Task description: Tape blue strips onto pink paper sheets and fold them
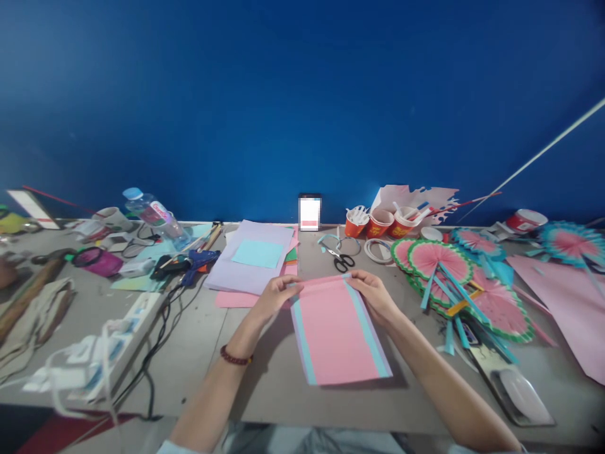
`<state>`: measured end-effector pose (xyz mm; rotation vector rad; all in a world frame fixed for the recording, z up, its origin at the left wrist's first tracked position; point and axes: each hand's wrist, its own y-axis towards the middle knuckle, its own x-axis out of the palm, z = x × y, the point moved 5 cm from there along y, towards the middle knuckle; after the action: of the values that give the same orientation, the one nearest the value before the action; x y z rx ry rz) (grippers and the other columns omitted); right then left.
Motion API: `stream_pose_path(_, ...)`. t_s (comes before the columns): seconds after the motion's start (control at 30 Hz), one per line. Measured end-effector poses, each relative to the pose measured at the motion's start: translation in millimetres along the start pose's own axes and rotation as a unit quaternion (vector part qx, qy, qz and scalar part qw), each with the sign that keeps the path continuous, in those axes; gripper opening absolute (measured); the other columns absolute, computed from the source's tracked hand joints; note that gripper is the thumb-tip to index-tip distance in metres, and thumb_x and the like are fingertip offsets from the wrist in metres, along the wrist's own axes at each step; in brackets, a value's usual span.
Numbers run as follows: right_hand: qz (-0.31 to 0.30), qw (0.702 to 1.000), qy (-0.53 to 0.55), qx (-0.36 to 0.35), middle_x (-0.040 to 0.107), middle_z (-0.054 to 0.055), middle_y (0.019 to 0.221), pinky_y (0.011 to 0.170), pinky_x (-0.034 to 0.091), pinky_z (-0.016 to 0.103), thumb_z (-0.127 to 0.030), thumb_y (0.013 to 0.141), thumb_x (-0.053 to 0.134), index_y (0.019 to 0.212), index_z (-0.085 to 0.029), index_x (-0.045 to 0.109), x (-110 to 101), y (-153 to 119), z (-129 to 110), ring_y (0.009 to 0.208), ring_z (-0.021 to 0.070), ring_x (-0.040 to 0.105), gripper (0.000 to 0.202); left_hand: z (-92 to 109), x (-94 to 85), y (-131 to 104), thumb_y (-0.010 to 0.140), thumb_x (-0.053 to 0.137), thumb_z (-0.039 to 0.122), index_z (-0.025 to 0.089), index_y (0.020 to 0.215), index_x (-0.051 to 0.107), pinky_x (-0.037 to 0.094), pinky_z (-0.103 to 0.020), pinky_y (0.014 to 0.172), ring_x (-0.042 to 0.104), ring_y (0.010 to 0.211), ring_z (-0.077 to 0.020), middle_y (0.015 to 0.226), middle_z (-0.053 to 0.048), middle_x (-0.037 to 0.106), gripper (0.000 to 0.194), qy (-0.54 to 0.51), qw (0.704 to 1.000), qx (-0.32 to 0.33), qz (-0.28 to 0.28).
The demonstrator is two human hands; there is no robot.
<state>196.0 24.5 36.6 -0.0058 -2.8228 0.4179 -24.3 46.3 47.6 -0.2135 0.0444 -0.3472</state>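
A pink paper sheet [333, 331] with light blue and lilac strips along its two sides hangs tilted over the grey table. My left hand [278, 295] pinches its far left corner between thumb and fingers. At the far right corner, my right hand [373, 293] grips the paper the same way. The far edge between the hands looks narrowly folded. Just beyond the sheet lie black-handled scissors [343, 260]. Left of them is a stack of lilac paper [222, 268] with a small light blue sheet [258, 253] on top and pink paper beneath.
Several pleated paper fans [439, 261] lie to the right, near a computer mouse [522, 394]. Red paper cups [379, 224] and a lit phone [310, 213] stand by the blue wall. On the left are a glue gun [201, 261], a plastic bottle [154, 211], a power strip [135, 334] and black cables.
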Motion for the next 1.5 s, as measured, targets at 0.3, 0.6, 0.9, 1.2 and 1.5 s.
stream_pose_path(0.3, -0.003, 0.993, -0.111, -0.041, 0.065, 0.0, 0.071, 0.053, 0.038, 0.022, -0.048, 0.066, 0.073, 0.091, -0.018, 0.068, -11, 13, 12, 0.057, 0.0104, 0.053, 0.039, -13, -4.4, 7, 0.07, 0.07, 0.047, 0.013, 0.088, 0.071, 0.039, -0.023, 0.062, 0.055, 0.066, -0.0134, 0.074, -0.003, 0.067, 0.038, 0.012, 1.0, -0.001, 0.006)
stream_pose_path(0.6, -0.036, 0.99, -0.138, 0.001, 0.063, -0.002, 0.063, 0.049, 0.04, 0.022, -0.047, 0.063, 0.075, 0.082, -0.017, 0.066, -13, 17, 16, 0.049, 0.0095, 0.055, 0.037, -22, -9.3, 12, 0.075, 0.066, 0.047, 0.014, 0.092, 0.072, 0.045, -0.029, 0.078, 0.062, 0.086, -0.0212, 0.091, -0.007, 0.072, 0.037, 0.072, 0.997, 0.027, 0.01)
stream_pose_path(0.9, -0.027, 0.983, -0.179, -0.019, 0.064, -0.002, 0.063, 0.046, 0.041, 0.023, -0.047, 0.062, 0.075, 0.078, -0.018, 0.067, -13, 17, 14, 0.046, 0.0104, 0.056, 0.034, -16, -11.6, 12, 0.074, 0.068, 0.041, 0.017, 0.097, 0.073, 0.043, -0.034, 0.095, 0.061, 0.105, -0.0255, 0.105, -0.008, 0.071, 0.034, 0.064, 0.997, 0.041, -0.004)
stream_pose_path(1.2, -0.064, 0.997, -0.023, 0.038, 0.067, -0.001, 0.072, 0.054, 0.042, 0.021, -0.038, 0.058, 0.082, 0.072, -0.018, 0.067, -14, 18, 27, 0.059, 0.0092, 0.057, 0.029, -15, -10.9, 8, 0.076, 0.066, 0.04, 0.017, 0.096, 0.074, 0.046, -0.031, 0.09, 0.063, 0.1, -0.0236, 0.101, -0.008, 0.072, 0.032, 0.054, 0.997, 0.039, -0.027)
stream_pose_path(1.5, -0.042, 0.997, -0.059, 0.039, 0.064, -0.002, 0.066, 0.053, 0.04, 0.022, -0.042, 0.056, 0.082, 0.071, -0.017, 0.066, -14, 19, 26, 0.056, 0.0094, 0.054, 0.033, -14, -9.6, 5, 0.076, 0.066, 0.04, 0.017, 0.096, 0.074, 0.048, -0.03, 0.078, 0.065, 0.084, -0.0211, 0.092, -0.007, 0.073, 0.032, 0.071, 0.997, 0.024, -0.027)
